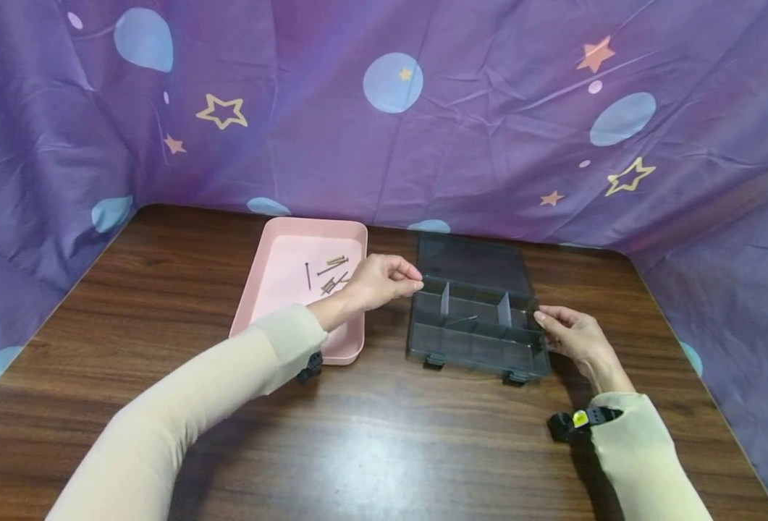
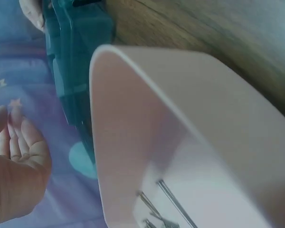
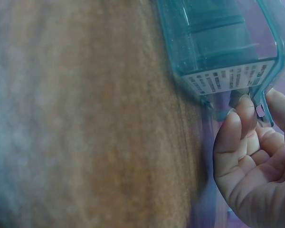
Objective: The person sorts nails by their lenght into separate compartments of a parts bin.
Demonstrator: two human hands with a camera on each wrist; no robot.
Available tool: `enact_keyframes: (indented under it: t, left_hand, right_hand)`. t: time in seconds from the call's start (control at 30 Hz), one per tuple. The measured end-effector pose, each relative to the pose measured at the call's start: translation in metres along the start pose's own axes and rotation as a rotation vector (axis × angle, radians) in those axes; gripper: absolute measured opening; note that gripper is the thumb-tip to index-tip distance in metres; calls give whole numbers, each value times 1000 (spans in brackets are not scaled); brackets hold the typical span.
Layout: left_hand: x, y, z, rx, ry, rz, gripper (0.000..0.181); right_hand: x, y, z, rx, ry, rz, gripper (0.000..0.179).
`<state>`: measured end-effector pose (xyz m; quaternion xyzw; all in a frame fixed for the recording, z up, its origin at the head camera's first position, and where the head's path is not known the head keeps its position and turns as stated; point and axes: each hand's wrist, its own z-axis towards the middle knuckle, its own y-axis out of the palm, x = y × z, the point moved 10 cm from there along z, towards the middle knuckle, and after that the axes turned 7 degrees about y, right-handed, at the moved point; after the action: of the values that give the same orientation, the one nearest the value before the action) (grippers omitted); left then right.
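A clear dark organizer box (image 1: 478, 351) with dividers lies on the table, its lid (image 1: 475, 264) folded back. My right hand (image 1: 575, 336) grips its right end; in the right wrist view, thumb and fingers (image 3: 241, 116) pinch a rim tab beside a printed label (image 3: 230, 78). One thin, dark, nail-like piece (image 1: 463, 320) shows among the compartments. My left hand (image 1: 384, 281) is by the box's left edge, fingers loosely bent and fingertips close to the thumb, with no object visible between them. Under that arm stands a pink tray (image 1: 253, 289) containing several long metal nails or screws (image 1: 331, 266).
The wooden table (image 1: 384, 449) runs back to a purple curtain (image 1: 305, 145) with stars and planets. Two black latches (image 1: 516, 378) stick out from the box's front. The tray has raised walls and stands left of the box, a narrow strip of table between them.
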<state>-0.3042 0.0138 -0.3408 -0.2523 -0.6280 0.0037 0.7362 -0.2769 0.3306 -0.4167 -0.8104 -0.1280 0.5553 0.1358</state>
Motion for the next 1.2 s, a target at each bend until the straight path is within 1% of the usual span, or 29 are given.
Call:
enact_keyframes:
  t: [0.2, 0.33, 0.47, 0.53, 0.67, 0.8, 0.97, 1.07, 1.2]
  left_hand:
    - [-9, -20, -10, 18, -46, -44, 16]
    - [-17, -34, -15, 32, -73, -26, 16]
    - [-27, -46, -21, 44, -111, -12, 17]
    - [-31, -50, -24, 44, -121, -22, 18]
    - [-37, -58, -29, 47, -124, -28, 19]
    - [-43, -66, -32, 49, -117, 20, 20]
    - [-52, -75, -35, 55, -122, 105, 20]
    - [-58, -80, -38, 59, -132, 133, 21]
    - [-63, -85, -40, 67, -140, 138, 22]
  right_hand:
    - [-1, 0, 0, -1, 2, -13, 15]
    - [-2, -1, 0, 5, -12, -42, 26]
    - [-2, 0, 0, 1, -16, -43, 37]
    - [-2, 0, 1, -2, -12, -31, 35]
    - [0, 0, 2, -7, 2, 3, 22]
    - [-1, 1, 1, -14, -2, 12, 16]
    - [-1, 1, 0, -18, -5, 21, 8]
    - [-1, 1, 0, -17, -3, 23, 9]
    - [-1, 2, 0, -16, -2, 18, 19]
